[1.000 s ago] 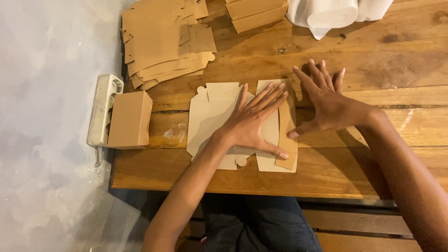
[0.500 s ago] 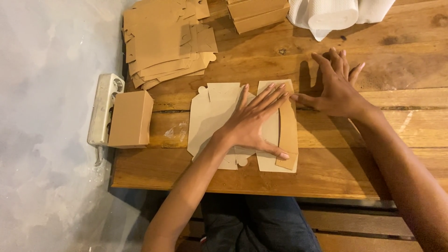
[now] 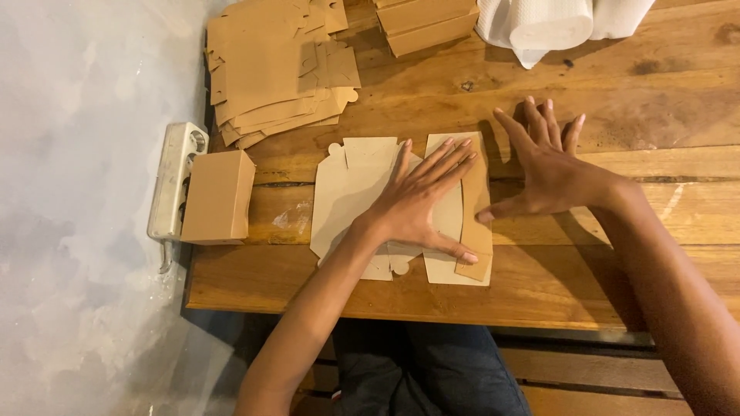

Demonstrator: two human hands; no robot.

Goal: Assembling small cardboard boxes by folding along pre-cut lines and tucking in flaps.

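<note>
A flat brown cardboard box blank point(image 3: 347, 192) lies on the wooden table point(image 3: 617, 115). My left hand point(image 3: 420, 204) presses flat on the blank's middle, fingers spread. My right hand point(image 3: 543, 173) is at the blank's right edge, fingers apart, its thumb touching the folded-over right flap point(image 3: 479, 231). Neither hand grips anything.
A stack of flat cardboard blanks point(image 3: 270, 69) sits at the back left. An assembled brown box point(image 3: 218, 196) stands at the left edge beside a white power strip point(image 3: 176, 181). Folded boxes point(image 3: 428, 23) and white paper rolls point(image 3: 551, 23) lie at the back.
My right hand slid along the right flap, first away toward the far edge, then back closer to the blank. My left hand stayed pressed on the blank.
</note>
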